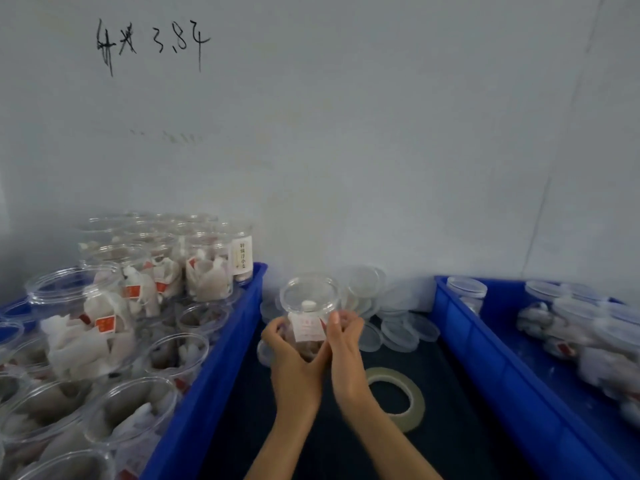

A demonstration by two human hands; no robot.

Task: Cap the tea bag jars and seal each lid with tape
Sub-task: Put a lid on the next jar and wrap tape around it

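Fingers of the left hand (pixel 289 344) and right hand (pixel 343 336) curl around a capped clear jar (pixel 309 311) at lower centre. Tape roll (pixel 398 398) lies lower right of it; loose lids (pixel 398 327) behind; blue bins flank both sides.

Two blue bins (pixel 221 358), one tape roll (pixel 398 398), two hands (pixel 294 355).
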